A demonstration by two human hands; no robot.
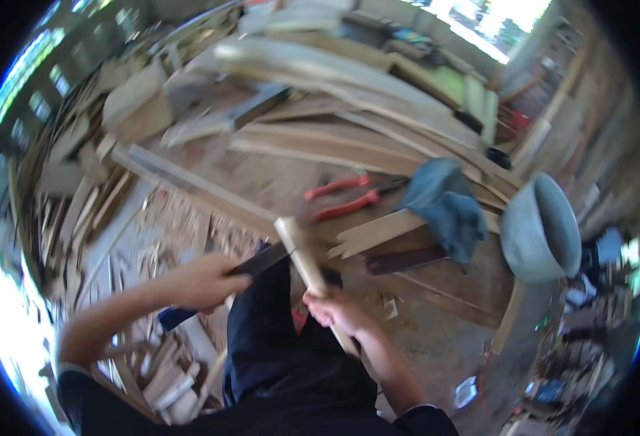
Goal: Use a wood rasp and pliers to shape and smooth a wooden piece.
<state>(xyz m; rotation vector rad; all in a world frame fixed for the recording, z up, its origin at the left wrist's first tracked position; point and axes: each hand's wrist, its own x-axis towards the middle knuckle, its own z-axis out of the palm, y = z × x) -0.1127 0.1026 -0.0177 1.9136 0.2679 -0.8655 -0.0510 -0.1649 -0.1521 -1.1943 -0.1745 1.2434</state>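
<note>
My left hand point(205, 283) is closed around a dark flat-bladed tool point(265, 258); motion blur hides its exact kind. A dark blue piece point(175, 317) shows just below this hand, and I cannot tell whether it belongs to the tool. The blade's far end meets a pale wooden stick point(300, 251) near the stick's upper part. Lower down, my right hand point(338, 309) grips that stick, which slants over my dark-clothed lap. Beyond my hands, red-handled pliers point(345, 207) lie on the wooden work surface point(276, 174).
A blue-grey cloth point(447, 211) is draped over a notched board point(382, 232), near a dark maroon strip point(406, 261). To the right stands a grey bucket point(538, 229). Long planks point(334, 145) lie across the far side. Scrap wood point(80, 167) and shavings point(167, 218) fill the left.
</note>
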